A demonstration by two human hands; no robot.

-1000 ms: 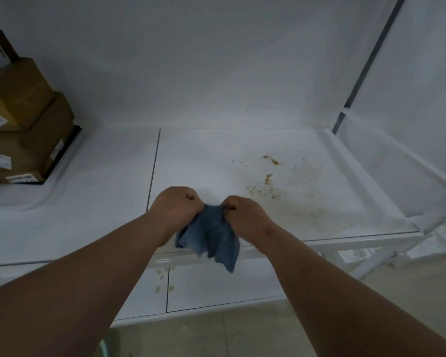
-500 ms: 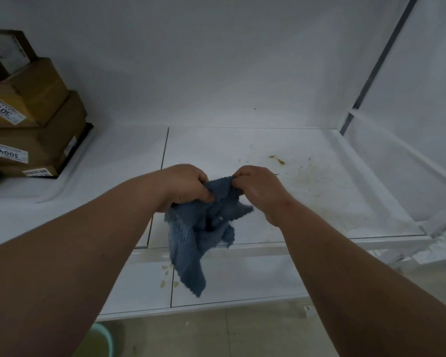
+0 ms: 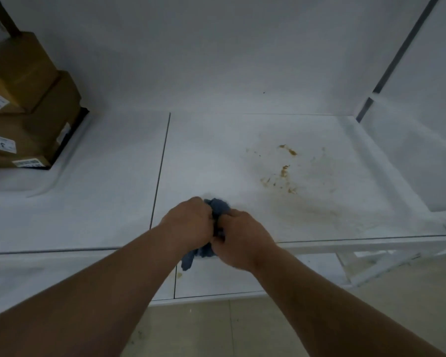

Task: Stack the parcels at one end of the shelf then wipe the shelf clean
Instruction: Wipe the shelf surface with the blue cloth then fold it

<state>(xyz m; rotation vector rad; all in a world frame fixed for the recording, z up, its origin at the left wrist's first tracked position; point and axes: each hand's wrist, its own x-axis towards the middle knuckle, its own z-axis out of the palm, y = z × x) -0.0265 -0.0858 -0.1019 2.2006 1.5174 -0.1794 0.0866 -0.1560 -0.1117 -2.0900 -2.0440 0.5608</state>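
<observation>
Two hands bunched on one blue cloth (image 3: 218,210) at the shelf (image 3: 108,181) front edge; left hand (image 3: 188,222) and right hand (image 3: 240,238) side by side, each grip clamped on the cloth, a tail hanging below the edge; brown stains (image 3: 283,173) right of centre, beyond the hands, apart from the cloth; parcels (image 3: 29,106) stacked at the far left end, labels facing out.

three parcels (image 3: 23,104), one cloth (image 3: 218,208), two hands (image 3: 216,228)
</observation>
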